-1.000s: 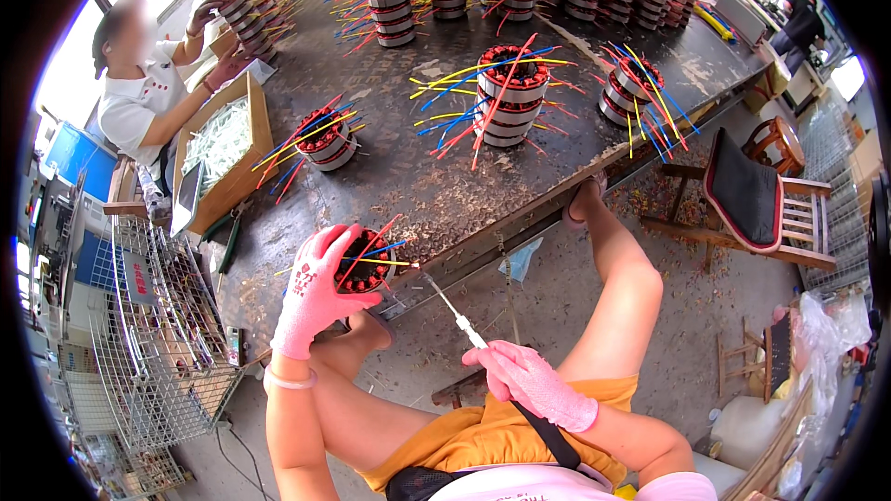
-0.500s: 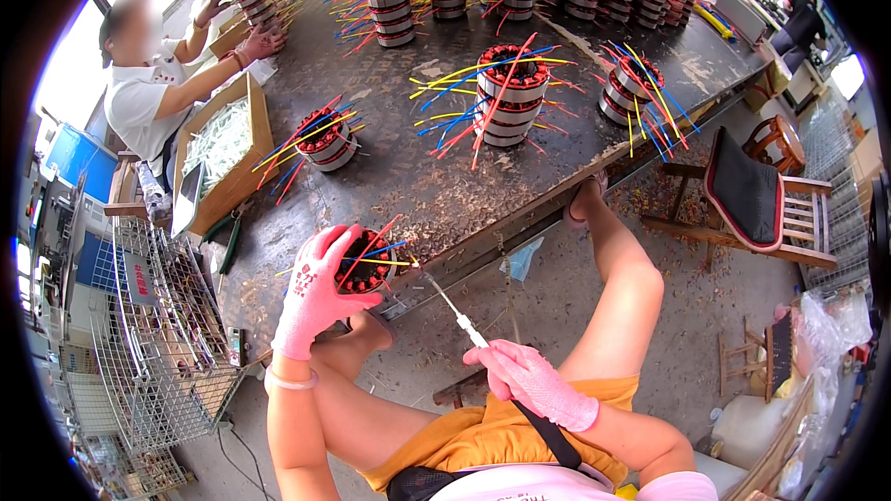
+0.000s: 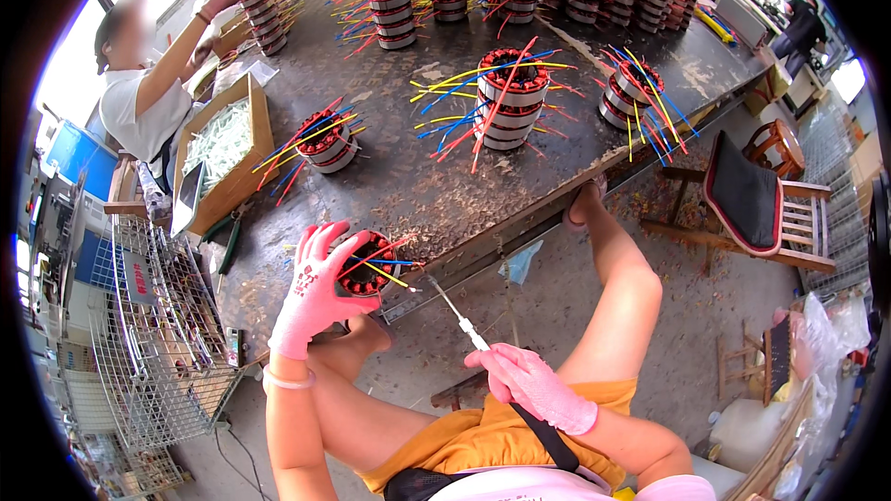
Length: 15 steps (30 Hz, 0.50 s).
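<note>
My left hand (image 3: 320,292), in a pink glove, wraps round a motor stator (image 3: 364,280) at the table's near edge. Red, blue and yellow wires (image 3: 390,267) stick out of its top toward the right. My right hand (image 3: 538,390), also gloved in pink, grips a soldering iron (image 3: 468,324) with a white collar and a thin metal tip. That tip points up and left, close to the wire ends; whether it touches them I cannot tell. The handle is mostly hidden inside my fingers.
More wired stators (image 3: 327,141) stand on the dark worn table (image 3: 418,181), some stacked. A box of white sleeves (image 3: 223,134) and green-handled pliers (image 3: 230,239) lie left. A co-worker (image 3: 139,74) handles a stator stack. Wire baskets (image 3: 158,343) stand left, a chair (image 3: 747,190) right.
The stator's wires have shifted, with the yellow end now lower, near the iron's tip. The iron has barely moved. The co-worker's one arm has risen to the top of the stack.
</note>
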Each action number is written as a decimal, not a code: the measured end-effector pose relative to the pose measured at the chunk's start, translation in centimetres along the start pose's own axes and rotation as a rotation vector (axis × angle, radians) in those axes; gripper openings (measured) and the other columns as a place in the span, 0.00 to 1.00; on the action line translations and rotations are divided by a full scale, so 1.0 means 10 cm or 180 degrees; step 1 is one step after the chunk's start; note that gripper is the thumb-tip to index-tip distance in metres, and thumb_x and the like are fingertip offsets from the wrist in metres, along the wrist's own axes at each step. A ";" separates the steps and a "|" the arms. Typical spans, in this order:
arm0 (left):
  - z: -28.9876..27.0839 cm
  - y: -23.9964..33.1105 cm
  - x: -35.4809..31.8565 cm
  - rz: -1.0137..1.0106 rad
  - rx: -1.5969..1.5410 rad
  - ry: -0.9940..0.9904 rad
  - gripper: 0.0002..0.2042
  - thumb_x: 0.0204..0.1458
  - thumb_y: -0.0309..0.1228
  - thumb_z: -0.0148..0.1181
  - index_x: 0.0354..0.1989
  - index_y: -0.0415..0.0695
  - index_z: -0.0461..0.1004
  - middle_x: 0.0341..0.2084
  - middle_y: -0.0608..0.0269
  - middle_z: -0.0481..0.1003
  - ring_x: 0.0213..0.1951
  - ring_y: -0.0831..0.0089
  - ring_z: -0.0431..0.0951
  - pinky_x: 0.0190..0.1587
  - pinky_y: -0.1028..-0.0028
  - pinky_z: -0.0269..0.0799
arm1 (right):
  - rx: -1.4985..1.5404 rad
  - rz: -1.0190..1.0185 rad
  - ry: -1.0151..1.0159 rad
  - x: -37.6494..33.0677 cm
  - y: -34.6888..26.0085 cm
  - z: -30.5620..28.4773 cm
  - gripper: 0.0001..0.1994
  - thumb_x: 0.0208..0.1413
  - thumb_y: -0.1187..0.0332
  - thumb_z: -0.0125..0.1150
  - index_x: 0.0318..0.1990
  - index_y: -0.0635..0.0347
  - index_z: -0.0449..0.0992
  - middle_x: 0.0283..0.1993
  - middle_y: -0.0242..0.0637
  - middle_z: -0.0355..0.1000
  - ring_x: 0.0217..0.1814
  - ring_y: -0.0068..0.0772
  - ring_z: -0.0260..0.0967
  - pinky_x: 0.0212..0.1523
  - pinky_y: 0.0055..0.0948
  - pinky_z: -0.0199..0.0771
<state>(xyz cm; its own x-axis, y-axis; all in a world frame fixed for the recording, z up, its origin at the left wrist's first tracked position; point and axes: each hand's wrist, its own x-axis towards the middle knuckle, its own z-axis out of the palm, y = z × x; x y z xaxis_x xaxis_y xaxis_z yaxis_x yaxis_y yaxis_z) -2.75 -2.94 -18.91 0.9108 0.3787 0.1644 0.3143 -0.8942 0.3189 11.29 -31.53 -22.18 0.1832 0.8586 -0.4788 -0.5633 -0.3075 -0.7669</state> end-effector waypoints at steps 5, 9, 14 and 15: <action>0.00 -0.04 0.01 0.0026 0.0016 -0.0024 0.43 0.28 0.36 0.77 0.61 0.47 0.70 0.60 0.51 0.67 0.66 0.49 0.60 0.72 0.50 0.46 | -0.0061 -0.0063 0.0014 0.00 -0.01 0.00 0.18 0.70 0.60 0.46 0.50 0.69 0.74 0.19 0.25 0.60 0.21 0.15 0.53 0.25 0.18 0.53; 0.03 -0.04 0.00 -0.0003 -0.0066 0.0077 0.42 0.28 0.36 0.78 0.60 0.47 0.70 0.59 0.51 0.67 0.66 0.48 0.60 0.72 0.50 0.46 | -0.0086 -0.0063 0.0037 0.01 0.00 0.00 0.18 0.70 0.60 0.46 0.50 0.68 0.74 0.19 0.25 0.60 0.21 0.15 0.53 0.25 0.18 0.53; 0.02 -0.03 0.00 -0.0055 0.0011 0.0031 0.42 0.28 0.36 0.77 0.60 0.46 0.70 0.58 0.50 0.68 0.65 0.48 0.61 0.72 0.50 0.46 | -0.0063 -0.0085 0.0027 0.01 0.01 -0.01 0.18 0.70 0.60 0.46 0.50 0.68 0.74 0.18 0.25 0.59 0.21 0.15 0.53 0.24 0.18 0.52; 0.02 -0.03 0.00 -0.0056 0.0012 0.0021 0.42 0.28 0.36 0.77 0.61 0.46 0.70 0.58 0.50 0.68 0.65 0.48 0.61 0.72 0.50 0.46 | -0.0086 -0.0070 0.0036 0.01 0.01 0.00 0.18 0.70 0.60 0.46 0.50 0.68 0.74 0.18 0.25 0.59 0.21 0.15 0.53 0.24 0.18 0.52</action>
<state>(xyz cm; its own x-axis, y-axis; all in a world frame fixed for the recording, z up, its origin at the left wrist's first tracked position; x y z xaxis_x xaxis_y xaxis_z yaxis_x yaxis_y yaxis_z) -2.79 -2.72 -19.14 0.9034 0.3959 0.1649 0.3312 -0.8883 0.3183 11.28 -31.51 -22.31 0.2046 0.8606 -0.4664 -0.5371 -0.2996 -0.7885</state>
